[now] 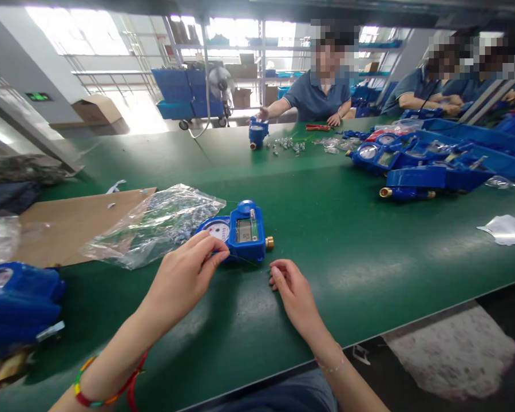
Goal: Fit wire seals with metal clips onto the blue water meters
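Observation:
A blue water meter (248, 233) with a round dial, a small display window and a brass end lies on the green table in front of me. At its near left side my left hand (193, 264) is closed in a pinch on a thin wire (242, 258), which runs right along the meter's front edge. My right hand (292, 293) is just right of and nearer than the meter, its fingers curled in and thumb against them. Whether the wire reaches those fingertips is too fine to tell. A clear plastic bag (154, 226) of small parts lies behind my left hand.
Another blue meter (17, 309) is at the near left, beside a cardboard sheet (81, 220). Several meters (420, 163) are piled at the right near blue trays (476, 143). Across the table a co-worker (321, 94) touches a meter (258, 133) near scattered small parts (289, 146).

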Tool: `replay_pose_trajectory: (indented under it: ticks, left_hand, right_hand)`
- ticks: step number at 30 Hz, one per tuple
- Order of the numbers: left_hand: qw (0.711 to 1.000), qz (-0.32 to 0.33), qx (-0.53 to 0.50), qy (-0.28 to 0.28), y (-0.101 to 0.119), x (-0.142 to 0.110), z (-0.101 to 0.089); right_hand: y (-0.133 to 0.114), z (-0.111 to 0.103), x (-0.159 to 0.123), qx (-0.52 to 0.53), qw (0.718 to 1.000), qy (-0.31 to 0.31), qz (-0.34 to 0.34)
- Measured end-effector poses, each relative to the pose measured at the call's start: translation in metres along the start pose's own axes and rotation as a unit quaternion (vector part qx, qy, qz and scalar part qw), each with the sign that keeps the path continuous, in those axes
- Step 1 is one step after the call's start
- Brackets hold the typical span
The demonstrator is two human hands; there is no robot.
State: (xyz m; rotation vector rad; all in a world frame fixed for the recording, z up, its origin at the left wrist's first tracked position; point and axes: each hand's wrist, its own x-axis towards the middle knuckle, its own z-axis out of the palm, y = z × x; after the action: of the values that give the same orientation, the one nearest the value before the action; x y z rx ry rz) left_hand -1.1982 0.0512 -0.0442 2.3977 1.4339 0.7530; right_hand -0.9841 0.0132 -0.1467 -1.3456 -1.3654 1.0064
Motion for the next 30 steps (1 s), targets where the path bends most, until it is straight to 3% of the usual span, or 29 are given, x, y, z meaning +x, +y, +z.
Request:
replay_pose_trajectory:
  ticks: [11,19,26,30]
  left_hand:
    - [0.991,0.069,0.109,0.023,0.012,0.012,0.005]
    - [0.983,0.100,0.153,0.007,0.014,0.013,0.007]
    - [0.960,0.135,0.242,-0.034,0.022,0.005,0.041]
    - [0.982,0.056,0.175,-0.049,0.019,-0.005,0.057]
  right_hand:
    - [-0.008,0.002,-0.003,-0.072,0.996,-0.010,-0.052]
    - [-0.008,0.000,-0.003,-0.052,0.998,-0.011,-0.039]
    - [-0.007,0.015,0.028,0.120,0.992,-0.022,0.034]
    - [-0.009,0.006,0.044,0.012,0.999,-0.034,0.013]
